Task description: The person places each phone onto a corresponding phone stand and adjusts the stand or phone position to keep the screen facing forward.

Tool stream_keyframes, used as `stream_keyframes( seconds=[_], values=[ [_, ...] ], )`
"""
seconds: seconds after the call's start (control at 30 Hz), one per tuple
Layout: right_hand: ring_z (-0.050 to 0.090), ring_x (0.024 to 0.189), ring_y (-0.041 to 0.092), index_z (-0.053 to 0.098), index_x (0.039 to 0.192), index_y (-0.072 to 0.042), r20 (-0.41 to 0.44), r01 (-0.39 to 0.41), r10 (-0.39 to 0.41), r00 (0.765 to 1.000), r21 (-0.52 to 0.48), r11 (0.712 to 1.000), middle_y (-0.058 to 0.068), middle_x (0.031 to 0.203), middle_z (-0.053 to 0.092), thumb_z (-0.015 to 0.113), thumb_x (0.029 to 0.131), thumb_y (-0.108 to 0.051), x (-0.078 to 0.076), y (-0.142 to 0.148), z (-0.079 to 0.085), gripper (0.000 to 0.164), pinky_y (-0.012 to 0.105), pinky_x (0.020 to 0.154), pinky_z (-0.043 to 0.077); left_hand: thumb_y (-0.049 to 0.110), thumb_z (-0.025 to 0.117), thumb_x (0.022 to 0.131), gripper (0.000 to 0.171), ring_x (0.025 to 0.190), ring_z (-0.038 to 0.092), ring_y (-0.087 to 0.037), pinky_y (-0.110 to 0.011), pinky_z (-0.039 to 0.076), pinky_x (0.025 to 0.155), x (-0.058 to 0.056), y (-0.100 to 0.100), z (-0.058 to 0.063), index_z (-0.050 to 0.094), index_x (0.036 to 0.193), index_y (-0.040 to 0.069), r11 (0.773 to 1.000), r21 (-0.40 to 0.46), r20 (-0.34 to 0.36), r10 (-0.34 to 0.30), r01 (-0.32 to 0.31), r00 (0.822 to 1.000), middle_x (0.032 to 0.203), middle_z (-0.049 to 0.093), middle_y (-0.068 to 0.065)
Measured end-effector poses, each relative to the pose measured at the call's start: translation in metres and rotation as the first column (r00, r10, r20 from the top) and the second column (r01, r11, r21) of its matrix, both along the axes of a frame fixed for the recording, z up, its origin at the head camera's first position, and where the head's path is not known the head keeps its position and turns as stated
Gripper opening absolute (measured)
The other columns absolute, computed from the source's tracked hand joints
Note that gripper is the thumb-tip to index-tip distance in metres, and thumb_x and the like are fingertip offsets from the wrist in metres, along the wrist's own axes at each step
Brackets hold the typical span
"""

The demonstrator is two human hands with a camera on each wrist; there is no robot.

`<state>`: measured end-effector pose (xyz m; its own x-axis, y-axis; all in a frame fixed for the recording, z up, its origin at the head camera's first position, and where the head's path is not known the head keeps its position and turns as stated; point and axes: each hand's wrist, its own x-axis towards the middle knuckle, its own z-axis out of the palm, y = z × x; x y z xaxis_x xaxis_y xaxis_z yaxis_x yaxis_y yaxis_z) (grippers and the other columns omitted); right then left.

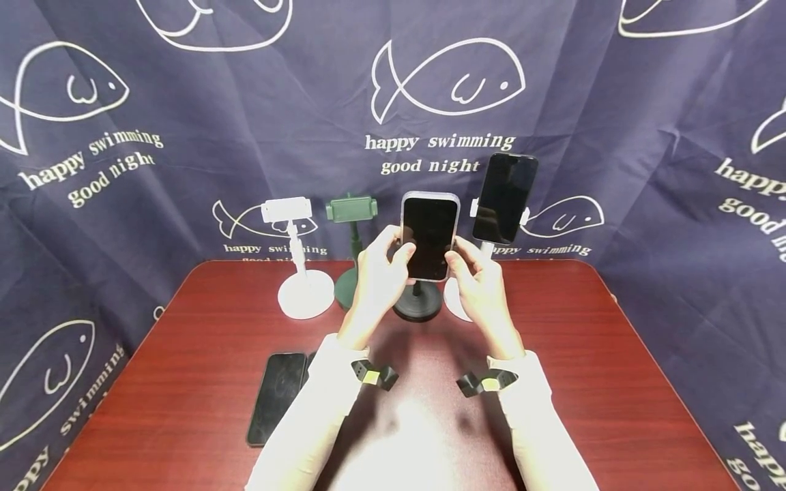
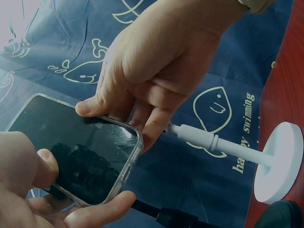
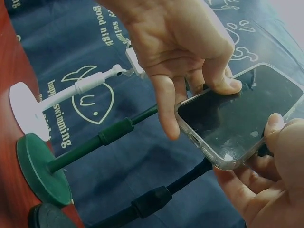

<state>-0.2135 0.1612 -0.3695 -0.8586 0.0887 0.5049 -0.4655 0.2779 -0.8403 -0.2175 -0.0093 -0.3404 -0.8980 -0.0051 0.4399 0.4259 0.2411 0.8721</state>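
Observation:
Both hands hold a phone (image 1: 431,232) in a clear case, screen toward me, in front of the black phone stand (image 1: 417,305). My left hand (image 1: 377,276) grips its lower left side, thumb over the edge of the screen. On the opposite side my right hand (image 1: 482,283) pinches it the same way. The phone hides the head of the black stand in the head view; in the right wrist view the black pole (image 3: 152,199) runs up behind the phone (image 3: 242,114). The dark screen shows only reflections.
To the left stand a white phone stand (image 1: 306,294) and a green one (image 1: 351,209), their clamps without phones. On the right, another white stand (image 1: 488,249) bears a black phone (image 1: 506,198). A dark phone (image 1: 278,395) lies at the front left, another partly under the left sleeve.

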Motion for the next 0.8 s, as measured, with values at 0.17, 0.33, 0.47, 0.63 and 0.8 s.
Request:
stream_keyframes(
  seconds=[0.17,0.33,0.47,0.63,0.8],
  values=[
    [0.063,0.092,0.008,0.061,0.127,-0.002,0.012,0.014,-0.014,1.0,0.009,1.0,0.018,0.113,0.069,0.063,0.096,-0.014,0.003,-0.002,0.004,0.034,0.013,0.083,0.047,0.013,0.06,0.096,0.01,0.063,0.068,-0.016,-0.028,0.056,0.047,0.0,-0.001,-0.001,0.061,0.105,0.018,1.0,-0.002,0.007,0.0,0.0,1.0,0.099,0.061,-0.006],
    [0.063,0.088,0.009,0.059,0.127,0.005,0.03,0.026,-0.027,0.999,0.024,0.999,0.023,0.112,0.068,0.061,0.095,-0.008,0.016,-0.007,0.02,0.034,0.011,0.08,0.046,0.014,0.06,0.096,0.011,0.064,0.068,-0.016,-0.028,0.056,0.047,0.0,0.0,-0.001,0.061,0.105,0.018,1.0,-0.002,0.008,0.0,0.0,1.0,0.099,0.061,-0.006],
    [0.063,0.092,0.013,0.06,0.127,0.004,0.029,0.022,-0.023,0.999,0.019,1.0,0.022,0.113,0.068,0.061,0.095,-0.009,0.015,-0.007,0.019,0.034,0.011,0.082,0.046,0.013,0.061,0.095,0.011,0.065,0.068,-0.017,-0.029,0.056,0.046,0.001,0.0,-0.001,0.061,0.105,0.017,1.0,0.001,0.009,0.0,0.0,1.0,0.099,0.06,-0.007],
    [0.064,0.093,0.015,0.062,0.127,-0.003,-0.019,0.022,-0.022,1.0,0.015,1.0,0.017,0.112,0.07,0.064,0.095,-0.016,0.002,-0.002,0.003,0.034,0.013,0.083,0.048,0.013,0.061,0.095,0.011,0.064,0.068,-0.017,-0.028,0.056,0.046,0.001,0.0,-0.001,0.061,0.105,0.017,1.0,0.001,0.003,0.003,-0.003,1.0,0.099,0.059,-0.008],
    [0.064,0.091,0.013,0.062,0.127,-0.003,-0.038,0.027,-0.026,0.999,0.023,0.999,0.016,0.111,0.07,0.064,0.095,-0.017,-0.001,-0.001,-0.002,0.035,0.013,0.082,0.048,0.013,0.061,0.095,0.011,0.061,0.068,-0.018,-0.029,0.056,0.046,0.001,0.0,-0.001,0.061,0.106,0.016,1.0,0.002,0.003,-0.002,0.002,1.0,0.098,0.057,-0.009]
  ],
)
